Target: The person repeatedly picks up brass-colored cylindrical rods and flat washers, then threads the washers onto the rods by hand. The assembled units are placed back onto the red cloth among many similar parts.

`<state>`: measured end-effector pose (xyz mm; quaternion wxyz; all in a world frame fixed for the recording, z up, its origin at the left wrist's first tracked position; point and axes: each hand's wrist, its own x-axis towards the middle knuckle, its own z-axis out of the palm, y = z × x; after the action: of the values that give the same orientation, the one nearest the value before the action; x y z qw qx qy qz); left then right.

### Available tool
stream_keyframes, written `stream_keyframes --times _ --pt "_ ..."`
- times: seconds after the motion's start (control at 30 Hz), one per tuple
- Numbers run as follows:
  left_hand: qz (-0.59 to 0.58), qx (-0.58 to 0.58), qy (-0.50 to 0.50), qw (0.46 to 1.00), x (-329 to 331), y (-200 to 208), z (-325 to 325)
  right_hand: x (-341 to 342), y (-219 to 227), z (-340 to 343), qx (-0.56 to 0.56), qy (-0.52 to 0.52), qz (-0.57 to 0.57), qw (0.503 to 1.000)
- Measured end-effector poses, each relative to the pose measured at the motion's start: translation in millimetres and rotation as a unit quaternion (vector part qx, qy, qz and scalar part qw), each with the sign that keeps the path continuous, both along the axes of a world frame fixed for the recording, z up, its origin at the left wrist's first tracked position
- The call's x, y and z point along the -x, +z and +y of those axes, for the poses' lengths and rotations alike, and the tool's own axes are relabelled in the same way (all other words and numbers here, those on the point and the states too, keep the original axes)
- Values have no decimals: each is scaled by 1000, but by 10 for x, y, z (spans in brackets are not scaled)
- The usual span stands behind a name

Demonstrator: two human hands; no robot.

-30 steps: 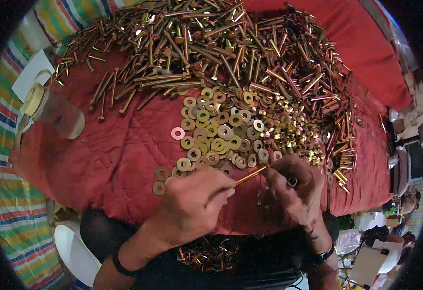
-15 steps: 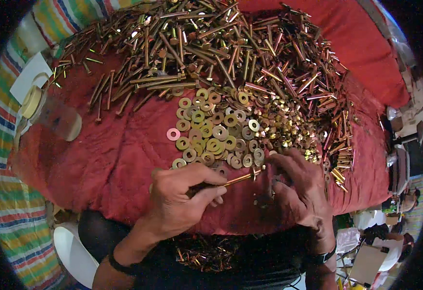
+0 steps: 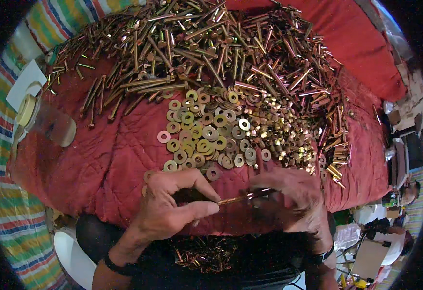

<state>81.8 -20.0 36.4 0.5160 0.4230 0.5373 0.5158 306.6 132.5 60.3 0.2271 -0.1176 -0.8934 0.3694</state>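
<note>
Left hand [image 3: 165,203]: its grip pinched 1 threaded bolt [image 3: 230,200] between thumb and forefinger.
Right hand [image 3: 293,198]: blurred at the bolt's other end; its grip could not be told.
Bolt: was between the 2 hands, above red cloth [image 3: 124,164].
Flat washers [image 3: 209,133]: lay heaped beyond, left of nuts [image 3: 289,145].

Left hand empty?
No, the left hand pinches a thin threaded bolt, with its threaded part showing past the fingertips.
</note>
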Motion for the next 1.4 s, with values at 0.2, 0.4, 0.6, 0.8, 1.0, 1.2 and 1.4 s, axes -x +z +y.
stream_keyframes --times 0.2,0.4,0.6,0.8,1.0,1.2,1.4 --pt "-139 -21 74 987 -341 -116 110 226 -131 -322 -165 116 60 978" --pt "-410 157 16 898 -397 -202 41 228 -77 -342 -173 98 89 976" --pt "-236 118 -21 964 -247 -112 68 -51 -124 186 -84 -177 -62 979" --pt "-178 112 -9 978 -251 -70 57 102 -428 313 -183 -142 -111 966" --pt "-192 103 33 975 -223 -88 44 151 -442 381 -241 -80 -202 946" --pt "-205 114 54 971 -213 -66 46 122 -435 432 -172 -104 -180 963" --pt "-177 103 61 977 -238 -62 69 104 -418 393 -266 -107 -171 943"
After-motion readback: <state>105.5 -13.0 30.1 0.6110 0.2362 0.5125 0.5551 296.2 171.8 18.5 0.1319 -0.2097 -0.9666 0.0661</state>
